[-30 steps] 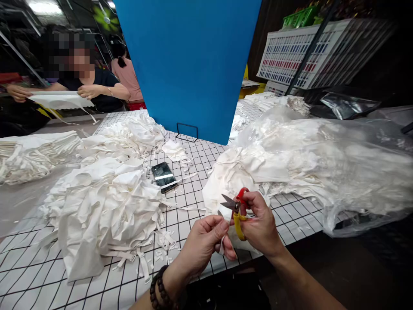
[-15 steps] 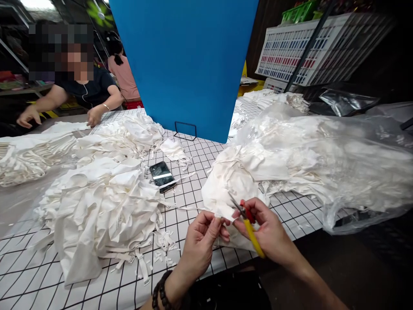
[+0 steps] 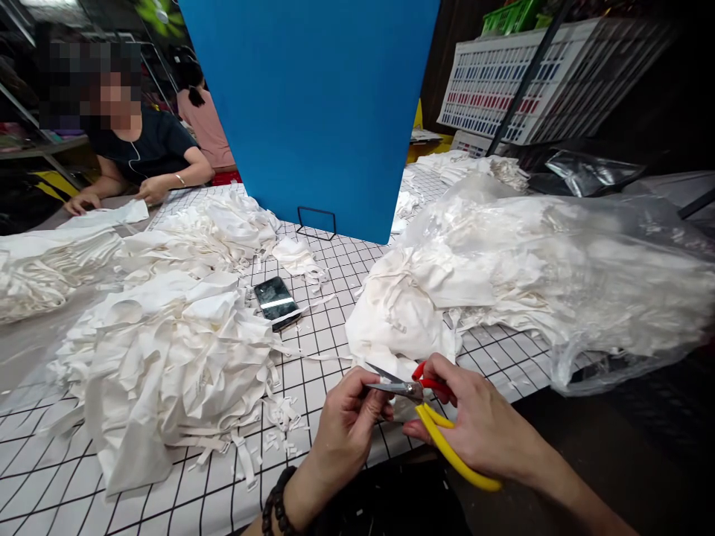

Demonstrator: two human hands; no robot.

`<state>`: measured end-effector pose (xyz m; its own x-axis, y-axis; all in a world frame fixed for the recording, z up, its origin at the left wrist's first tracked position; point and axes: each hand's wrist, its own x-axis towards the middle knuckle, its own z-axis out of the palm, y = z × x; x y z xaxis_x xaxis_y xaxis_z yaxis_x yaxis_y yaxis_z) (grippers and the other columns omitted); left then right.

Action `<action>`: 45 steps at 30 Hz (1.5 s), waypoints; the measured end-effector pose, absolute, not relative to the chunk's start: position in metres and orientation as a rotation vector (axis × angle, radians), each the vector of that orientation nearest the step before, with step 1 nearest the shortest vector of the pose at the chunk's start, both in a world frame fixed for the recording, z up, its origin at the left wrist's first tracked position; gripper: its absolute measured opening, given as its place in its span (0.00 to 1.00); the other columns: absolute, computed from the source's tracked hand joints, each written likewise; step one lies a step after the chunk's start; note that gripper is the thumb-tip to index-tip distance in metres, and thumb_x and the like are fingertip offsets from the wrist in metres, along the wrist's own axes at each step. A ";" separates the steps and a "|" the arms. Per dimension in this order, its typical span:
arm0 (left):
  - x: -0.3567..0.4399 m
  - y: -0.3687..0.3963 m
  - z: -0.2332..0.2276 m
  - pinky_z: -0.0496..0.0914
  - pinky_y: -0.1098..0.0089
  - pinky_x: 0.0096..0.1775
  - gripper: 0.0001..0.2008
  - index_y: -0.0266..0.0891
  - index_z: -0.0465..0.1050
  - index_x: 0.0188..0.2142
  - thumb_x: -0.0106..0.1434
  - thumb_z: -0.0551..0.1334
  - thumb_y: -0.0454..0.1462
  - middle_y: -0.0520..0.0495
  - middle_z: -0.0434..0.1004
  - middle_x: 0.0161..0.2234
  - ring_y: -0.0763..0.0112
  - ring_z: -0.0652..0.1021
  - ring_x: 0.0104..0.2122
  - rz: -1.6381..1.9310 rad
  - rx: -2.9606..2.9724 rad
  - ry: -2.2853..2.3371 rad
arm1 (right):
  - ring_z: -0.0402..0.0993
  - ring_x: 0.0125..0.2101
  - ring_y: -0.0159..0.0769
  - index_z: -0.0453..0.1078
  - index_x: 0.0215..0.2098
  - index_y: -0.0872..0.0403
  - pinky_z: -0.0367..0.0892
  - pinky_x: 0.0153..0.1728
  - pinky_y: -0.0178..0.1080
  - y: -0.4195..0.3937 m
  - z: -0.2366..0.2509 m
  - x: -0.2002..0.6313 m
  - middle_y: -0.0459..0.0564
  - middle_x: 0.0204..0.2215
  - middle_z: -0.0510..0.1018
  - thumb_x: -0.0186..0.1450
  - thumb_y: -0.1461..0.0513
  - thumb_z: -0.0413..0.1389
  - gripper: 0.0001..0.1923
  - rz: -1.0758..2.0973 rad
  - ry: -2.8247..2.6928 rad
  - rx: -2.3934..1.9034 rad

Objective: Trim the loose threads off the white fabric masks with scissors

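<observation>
This is a garment or textile workshop, a small production floor rather than a home. A long work table point(image 3: 335, 275) with a black-and-white grid top is heaped with piles of white cut fabric pieces point(image 3: 167, 350), more of them stuffed in a clear plastic bag point(image 3: 586, 268), with trimmed scraps point(image 3: 279, 432) scattered about. Across the table another person point(image 3: 139, 149) handles the same white cloth, and a rack of thread spools point(image 3: 503, 89) in many colours stands behind.
</observation>
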<state>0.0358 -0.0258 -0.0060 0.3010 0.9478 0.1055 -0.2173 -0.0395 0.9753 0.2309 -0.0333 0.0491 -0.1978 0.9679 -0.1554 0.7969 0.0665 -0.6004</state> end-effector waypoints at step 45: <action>-0.067 -0.067 0.019 0.61 0.71 0.31 0.11 0.38 0.71 0.27 0.63 0.59 0.40 0.48 0.65 0.24 0.69 0.66 0.27 1.306 1.046 0.838 | 0.70 0.33 0.34 0.63 0.35 0.52 0.66 0.32 0.35 0.046 -0.009 0.192 0.45 0.33 0.74 0.56 0.65 0.59 0.10 1.475 -2.156 -1.161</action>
<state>-0.0671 -0.0670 0.0192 0.1086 0.9910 0.0780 -0.3425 -0.0363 0.9388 0.1922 0.0461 -0.0095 -0.6367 0.7447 -0.2001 0.4563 0.1547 -0.8763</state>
